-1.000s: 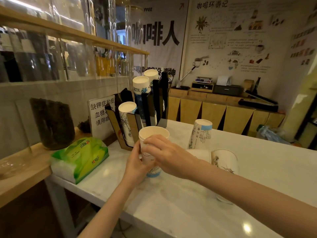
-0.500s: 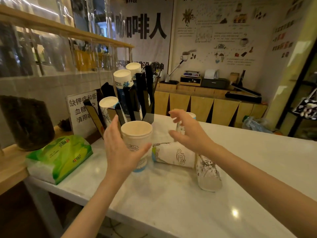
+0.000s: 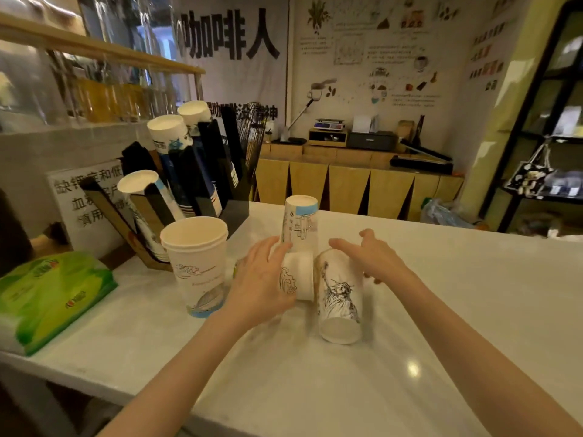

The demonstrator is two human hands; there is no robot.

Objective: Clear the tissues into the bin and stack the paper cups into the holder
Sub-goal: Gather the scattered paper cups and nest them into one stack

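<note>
A stack of nested paper cups (image 3: 195, 263) stands upright on the white counter (image 3: 347, 389), free of both hands. My left hand (image 3: 260, 280) is spread over a cup lying on its side (image 3: 299, 275), fingers above it and thumb below. Beside it lies a cup with a Statue of Liberty print (image 3: 339, 299), and my right hand (image 3: 373, 258) hovers open just above and right of it. Behind them an upside-down cup (image 3: 301, 222) stands. The black cup holder (image 3: 217, 171), with cup stacks in its slots, is at the back left. No bin shows.
A green pack of tissues (image 3: 53, 294) lies at the counter's left edge. A printed sign (image 3: 82, 203) leans behind the holder, below a glass partition and wooden shelf (image 3: 94, 45). A wooden sideboard (image 3: 362, 184) stands across the room, a dark rack (image 3: 536, 137) at right.
My left hand has let go of the upright cup stack and moved right onto the lying cup. My right hand shifted right, over the Liberty cup. The view turned slightly.
</note>
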